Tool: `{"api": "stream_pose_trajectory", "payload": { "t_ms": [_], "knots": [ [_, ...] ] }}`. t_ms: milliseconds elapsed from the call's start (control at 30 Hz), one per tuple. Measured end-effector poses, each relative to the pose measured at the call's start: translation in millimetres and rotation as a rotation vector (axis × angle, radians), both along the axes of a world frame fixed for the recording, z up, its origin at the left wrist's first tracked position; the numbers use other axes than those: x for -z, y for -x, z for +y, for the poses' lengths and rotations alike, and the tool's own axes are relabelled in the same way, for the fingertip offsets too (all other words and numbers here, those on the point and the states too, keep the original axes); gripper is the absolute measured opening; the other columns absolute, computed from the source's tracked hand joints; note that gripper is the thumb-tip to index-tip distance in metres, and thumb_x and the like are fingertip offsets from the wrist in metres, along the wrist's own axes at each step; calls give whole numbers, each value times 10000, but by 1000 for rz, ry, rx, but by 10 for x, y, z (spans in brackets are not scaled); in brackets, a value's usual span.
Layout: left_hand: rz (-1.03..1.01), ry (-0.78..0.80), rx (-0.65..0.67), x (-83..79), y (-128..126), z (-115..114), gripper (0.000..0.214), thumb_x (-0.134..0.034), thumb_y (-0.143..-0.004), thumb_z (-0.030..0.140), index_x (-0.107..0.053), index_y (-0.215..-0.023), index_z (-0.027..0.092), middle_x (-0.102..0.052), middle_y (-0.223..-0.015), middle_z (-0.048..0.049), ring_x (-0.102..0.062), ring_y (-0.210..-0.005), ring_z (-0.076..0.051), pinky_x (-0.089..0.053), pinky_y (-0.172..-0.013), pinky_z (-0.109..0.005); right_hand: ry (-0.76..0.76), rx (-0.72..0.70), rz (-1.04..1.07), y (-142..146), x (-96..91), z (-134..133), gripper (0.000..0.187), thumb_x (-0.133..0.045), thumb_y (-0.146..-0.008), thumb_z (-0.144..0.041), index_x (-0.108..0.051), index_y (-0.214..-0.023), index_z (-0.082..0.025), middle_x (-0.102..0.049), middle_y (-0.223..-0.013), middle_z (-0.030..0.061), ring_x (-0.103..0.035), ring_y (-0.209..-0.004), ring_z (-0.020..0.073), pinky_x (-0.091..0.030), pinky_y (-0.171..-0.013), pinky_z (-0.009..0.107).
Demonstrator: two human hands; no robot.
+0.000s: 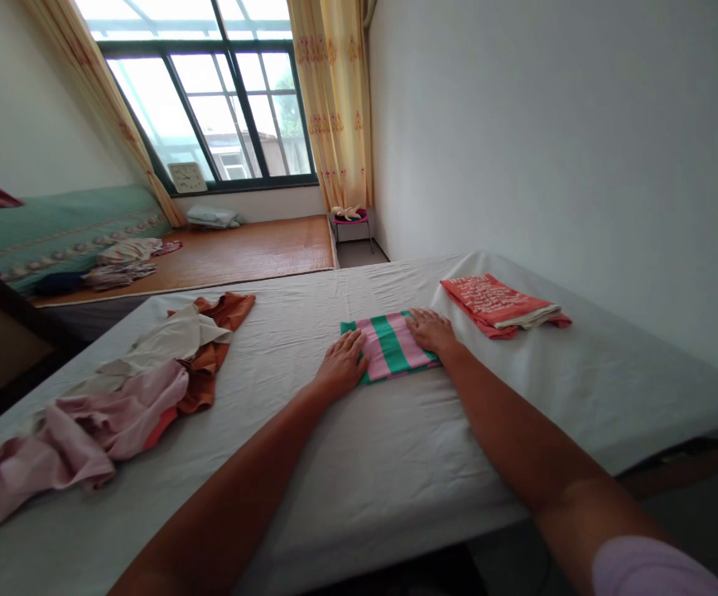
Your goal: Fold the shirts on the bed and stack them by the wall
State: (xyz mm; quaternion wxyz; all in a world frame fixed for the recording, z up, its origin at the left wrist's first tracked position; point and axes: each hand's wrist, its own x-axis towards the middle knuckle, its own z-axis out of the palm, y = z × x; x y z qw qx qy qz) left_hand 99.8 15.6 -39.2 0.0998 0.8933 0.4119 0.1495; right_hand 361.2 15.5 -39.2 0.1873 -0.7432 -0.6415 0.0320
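Observation:
A folded garment with green and pink stripes (387, 343) lies flat on the white sheet (346, 463) in front of me. My left hand (341, 362) rests on its left edge, fingers stretched out. Across its right side lies my right hand (431, 331), also flat with the fingers extended. Neither hand grips the cloth. To the right of my right hand sits a folded orange-red garment (495, 302) with white lettering. What lies beneath my palms is hidden.
Loose clothes lie on the left of the sheet: a pink garment (85, 430), a cream one (156, 343) and a rust-brown one (234, 310). Behind is a brown mat (265, 244) with more clothes. A small stool (351, 218) stands by the curtain; a white wall (551, 149) bounds the right.

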Motion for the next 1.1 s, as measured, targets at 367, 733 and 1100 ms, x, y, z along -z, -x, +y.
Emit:
{"api": "stream_pose_trajectory", "payload": {
  "t_ms": [367, 733, 1100],
  "knots": [
    [26, -8, -43, -18, -29, -57, 588, -315, -950, 428, -297, -1482, 177, -300, -1548, -110, -242, -1429, -263, -208, -1161, -429, -194, -607, -104, 881, -82, -228, 495, -296, -993, -369, -451, -1410, -152, -475, -1440, 106, -401, -1344, 203, -283, -1122, 386],
    [125, 8, -189, -121, -35, -153, 574, -310, -943, 506, -319, -1471, 279, -280, -1554, -105, -240, -1415, -355, -217, -1125, -511, 118, 61, -91, 215, -90, -68, 628, -262, -970, -490, -357, -1455, -104, -343, -1512, 172, -289, -1398, 281, -233, -1119, 435],
    [106, -24, -172, -112, -1, -139, 534, -336, -941, 473, -374, -1440, 288, -328, -1532, -88, -285, -1398, -317, -238, -1123, -486, -91, -53, 269, 13, -78, -64, 620, -592, -837, -267, -376, -1407, -150, -575, -1319, 148, -560, -1191, 248, -429, -991, 340]
  ]
}}
